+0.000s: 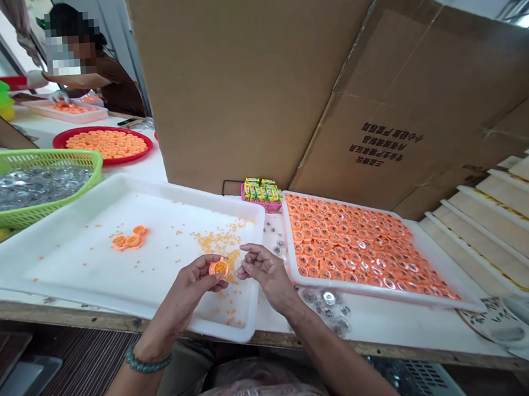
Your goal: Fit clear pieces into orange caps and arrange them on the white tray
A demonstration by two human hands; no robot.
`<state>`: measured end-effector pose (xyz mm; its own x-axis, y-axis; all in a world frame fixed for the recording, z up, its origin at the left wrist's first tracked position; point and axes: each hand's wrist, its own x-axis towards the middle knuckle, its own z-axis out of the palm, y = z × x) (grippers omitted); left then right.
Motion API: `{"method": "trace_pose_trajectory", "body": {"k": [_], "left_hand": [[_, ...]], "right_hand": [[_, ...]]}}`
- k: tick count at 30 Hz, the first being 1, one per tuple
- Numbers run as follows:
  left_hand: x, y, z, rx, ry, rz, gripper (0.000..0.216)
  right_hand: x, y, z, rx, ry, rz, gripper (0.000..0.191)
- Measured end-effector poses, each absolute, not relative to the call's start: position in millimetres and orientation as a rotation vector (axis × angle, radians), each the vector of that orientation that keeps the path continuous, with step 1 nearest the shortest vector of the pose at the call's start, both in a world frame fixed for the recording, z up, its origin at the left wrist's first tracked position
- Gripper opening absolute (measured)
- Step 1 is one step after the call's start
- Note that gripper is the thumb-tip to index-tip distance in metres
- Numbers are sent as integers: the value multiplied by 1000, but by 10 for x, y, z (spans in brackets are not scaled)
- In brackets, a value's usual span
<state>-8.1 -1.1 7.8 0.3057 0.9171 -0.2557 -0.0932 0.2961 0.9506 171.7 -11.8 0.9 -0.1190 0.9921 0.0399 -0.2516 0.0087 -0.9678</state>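
Note:
My left hand (pixel 193 281) pinches a small round orange plastic case (pixel 220 268) between thumb and fingertips, its face turned up with yellow-orange bits inside. Close beside it, my right hand (pixel 267 277) is closed on a small clear plastic piece (pixel 240 264), partly hidden by the fingers. Both hands are over the right end of a large white tray (pixel 130 278). Under and around them, many tiny yellow-orange pieces (pixel 217 239) are scattered. A few more orange cases (pixel 130 239) lie grouped toward the tray's left.
At right, another white tray (pixel 289 238) holds rows of finished-looking orange cases (pixel 352 243). Clear plastic discs (pixel 329 301) lie before it. A pink basket (pixel 269 207) holds small packets. A green basket (pixel 45 205), red tray (pixel 59 142) and co-worker (pixel 118 81) are left; cardboard (pixel 248 73) stands behind.

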Motion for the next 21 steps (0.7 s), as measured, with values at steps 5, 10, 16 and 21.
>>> {"method": "trace_pose_trajectory", "body": {"k": [5,10,16,21], "left_hand": [[-67,-17,85,1024,1039,852,39],[-68,-25,91,1019,1022,866,38],[-76,-36,99,989,961,890,39],[-74,-43,80,970,894,921,37]], "right_hand": [[1720,-125,-19,-983,-1109,1383,21],[1725,-110,-55,-991,-984,1326,17],[1684,-112,-25,-947,-963,1395,24],[1644,-126,28,-1045,-1083,1334,15]]}}
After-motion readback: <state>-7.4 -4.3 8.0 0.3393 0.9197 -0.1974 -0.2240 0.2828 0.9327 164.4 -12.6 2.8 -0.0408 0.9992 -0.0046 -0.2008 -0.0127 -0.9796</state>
